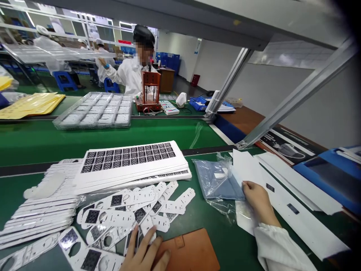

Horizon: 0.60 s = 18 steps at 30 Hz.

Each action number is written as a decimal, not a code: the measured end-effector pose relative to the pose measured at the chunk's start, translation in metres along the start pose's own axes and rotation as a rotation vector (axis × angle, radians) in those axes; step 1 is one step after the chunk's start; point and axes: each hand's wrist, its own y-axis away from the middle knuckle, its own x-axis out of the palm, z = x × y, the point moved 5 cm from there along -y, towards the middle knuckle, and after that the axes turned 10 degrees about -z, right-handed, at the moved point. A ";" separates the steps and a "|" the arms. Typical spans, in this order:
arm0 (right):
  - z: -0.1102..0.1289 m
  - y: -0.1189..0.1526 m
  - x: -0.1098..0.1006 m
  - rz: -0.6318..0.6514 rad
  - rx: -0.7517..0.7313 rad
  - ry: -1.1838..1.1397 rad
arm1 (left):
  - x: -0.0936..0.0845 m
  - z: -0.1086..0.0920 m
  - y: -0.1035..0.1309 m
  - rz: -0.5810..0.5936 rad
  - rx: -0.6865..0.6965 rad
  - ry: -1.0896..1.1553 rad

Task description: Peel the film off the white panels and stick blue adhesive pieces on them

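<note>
My left hand [146, 248] is at the bottom, fingers spread, over the edge of a heap of loose white panels [117, 218] and the left end of a brown leather-look notebook [191, 250]. These panels have rounded ends, round holes and black digit displays. To the right, my right hand [258, 199] has its fingers closed at the left edge of a long white sheet [282, 199], which carries two small black labels. Right beside those fingertips lies a clear plastic bag with folded blue cloth [217, 178] inside. The fingertips' exact contact is partly hidden.
A stack of printed label sheets [129, 162] lies behind the heap, with stacked white panels [47, 203] at left. Beyond the green belt [158, 130] are clear trays [96, 109], a red-brown fixture [150, 94] and a co-worker [129, 75]. A metal strut [296, 94] slants at right.
</note>
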 end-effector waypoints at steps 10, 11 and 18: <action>0.019 0.026 -0.011 -0.139 0.049 0.109 | -0.003 -0.002 -0.003 0.027 -0.001 -0.031; 0.018 0.025 -0.011 -0.128 0.036 0.104 | -0.002 -0.003 -0.002 0.010 -0.008 -0.022; 0.005 0.000 -0.005 -0.012 -0.091 -0.045 | 0.000 -0.004 -0.002 0.030 -0.053 -0.041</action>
